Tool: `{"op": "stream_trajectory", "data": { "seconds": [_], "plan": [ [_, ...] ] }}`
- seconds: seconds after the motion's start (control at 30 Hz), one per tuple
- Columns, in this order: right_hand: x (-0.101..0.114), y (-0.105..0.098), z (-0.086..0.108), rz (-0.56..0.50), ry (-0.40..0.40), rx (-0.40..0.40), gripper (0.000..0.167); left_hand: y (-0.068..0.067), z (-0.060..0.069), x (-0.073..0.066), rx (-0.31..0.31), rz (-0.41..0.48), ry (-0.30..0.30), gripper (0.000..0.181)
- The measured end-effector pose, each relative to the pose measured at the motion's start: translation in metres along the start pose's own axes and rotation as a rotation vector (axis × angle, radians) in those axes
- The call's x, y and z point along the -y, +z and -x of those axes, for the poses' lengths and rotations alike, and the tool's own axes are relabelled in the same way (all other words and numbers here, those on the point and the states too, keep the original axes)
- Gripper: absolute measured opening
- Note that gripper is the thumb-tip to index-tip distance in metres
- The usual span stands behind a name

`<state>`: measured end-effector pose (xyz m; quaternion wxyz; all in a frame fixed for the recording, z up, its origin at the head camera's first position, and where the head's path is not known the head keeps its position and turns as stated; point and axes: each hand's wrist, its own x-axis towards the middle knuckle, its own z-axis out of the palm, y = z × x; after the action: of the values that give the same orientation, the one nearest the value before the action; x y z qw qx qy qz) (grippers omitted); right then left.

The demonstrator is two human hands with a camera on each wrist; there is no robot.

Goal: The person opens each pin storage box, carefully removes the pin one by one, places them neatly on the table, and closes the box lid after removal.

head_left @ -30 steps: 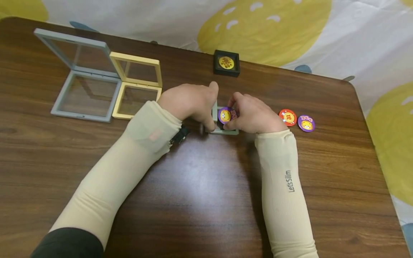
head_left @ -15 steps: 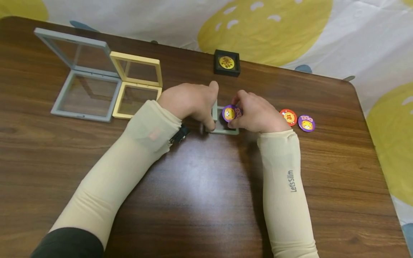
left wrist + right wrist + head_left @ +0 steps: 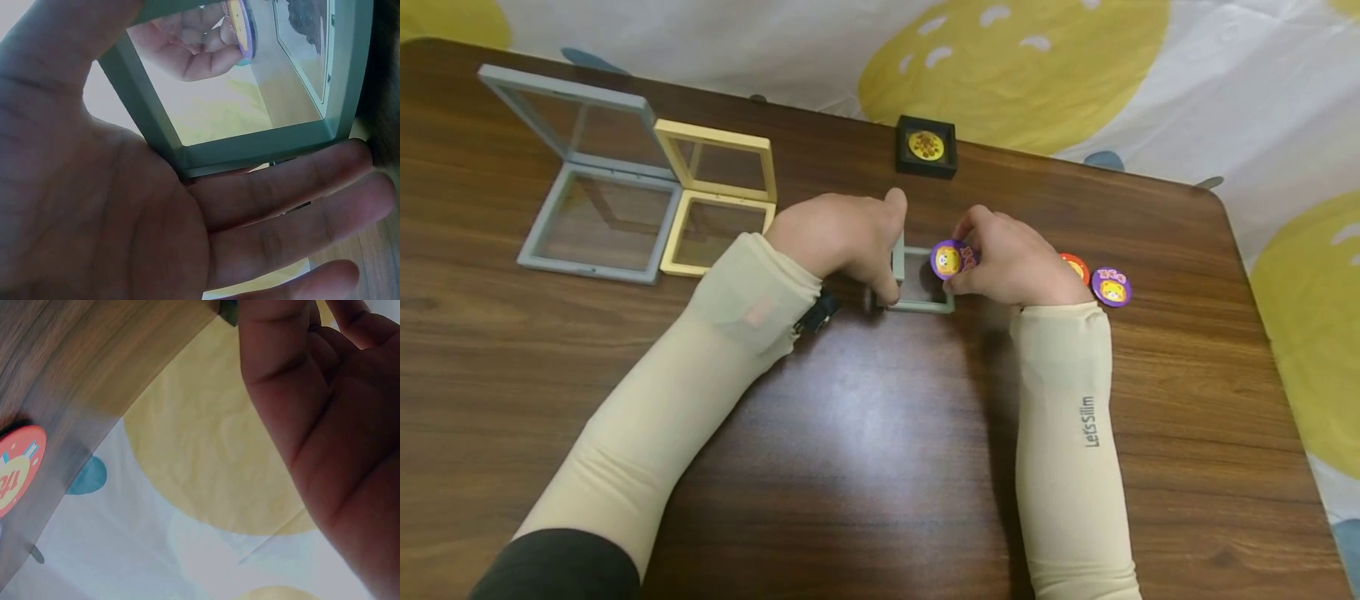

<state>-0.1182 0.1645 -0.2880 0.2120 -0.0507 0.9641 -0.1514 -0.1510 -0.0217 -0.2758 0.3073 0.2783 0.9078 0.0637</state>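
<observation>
My right hand (image 3: 1011,258) pinches a purple round token (image 3: 948,260) with a yellow bear on it by its right edge. The token is tilted above the right part of a small grey-green display frame (image 3: 925,307), which stands unfolded with its clear window. My left hand (image 3: 842,237) holds the frame's raised half at the left. In the left wrist view the thumb and fingers lie around that green half (image 3: 256,145), and the token (image 3: 244,28) shows through its window. The right wrist view shows the palm (image 3: 356,437); the token is hidden there.
A red token (image 3: 1077,267), partly behind my right hand, lies beside another purple bear token (image 3: 1111,287). A black frame (image 3: 927,170) with a yellow disc stands at the back. Open grey-blue (image 3: 587,272) and yellow (image 3: 679,268) frames stand at the left.
My right hand has lifted the purple token off the small frame's window and moved it to the right. The left hand and the frame have stayed in place.
</observation>
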Motion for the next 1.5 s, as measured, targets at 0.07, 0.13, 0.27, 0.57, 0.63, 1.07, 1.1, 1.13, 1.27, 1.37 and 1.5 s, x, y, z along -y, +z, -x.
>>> {"op": "stream_trajectory", "data": {
  "seconds": [0.07,0.13,0.27,0.57,0.63,1.07,1.1,1.13,1.27,1.37,1.5],
  "plan": [
    [-0.003,-0.002,0.003,-0.023,0.014,0.002,0.055,0.0,-0.001,-0.001,0.005,-0.005,0.001,0.083],
    [-0.008,-0.005,0.006,-0.053,0.035,-0.002,0.055,0.0,-0.001,-0.001,0.016,-0.008,0.001,0.085],
    [-0.02,-0.011,0.015,-0.125,0.076,-0.022,0.055,-0.001,0.0,-0.001,0.033,-0.002,0.009,0.084],
    [-0.046,-0.021,0.03,-0.225,0.12,-0.062,0.06,-0.002,0.002,0.001,0.047,0.011,0.009,0.08],
    [-0.051,-0.022,0.033,-0.237,0.131,-0.062,0.06,-0.002,0.002,0.001,0.046,0.008,0.008,0.082],
    [-0.077,-0.028,0.047,-0.307,0.191,-0.087,0.063,-0.001,0.001,-0.002,0.025,-0.013,0.001,0.081],
    [-0.078,-0.028,0.048,-0.31,0.197,-0.087,0.064,-0.001,0.0,-0.002,0.025,-0.015,0.002,0.081],
    [-0.081,-0.029,0.05,-0.306,0.203,-0.09,0.063,-0.001,0.001,-0.002,0.025,-0.014,0.004,0.081],
    [-0.095,-0.033,0.06,-0.276,0.249,-0.126,0.067,-0.002,0.001,-0.002,0.033,-0.01,0.004,0.084],
    [-0.105,-0.034,0.066,-0.257,0.291,-0.158,0.071,-0.002,0.002,-0.002,0.032,-0.006,0.002,0.084],
    [-0.114,-0.033,0.071,-0.255,0.328,-0.203,0.076,-0.001,0.002,-0.001,0.034,-0.005,0.005,0.084]
  ]
}}
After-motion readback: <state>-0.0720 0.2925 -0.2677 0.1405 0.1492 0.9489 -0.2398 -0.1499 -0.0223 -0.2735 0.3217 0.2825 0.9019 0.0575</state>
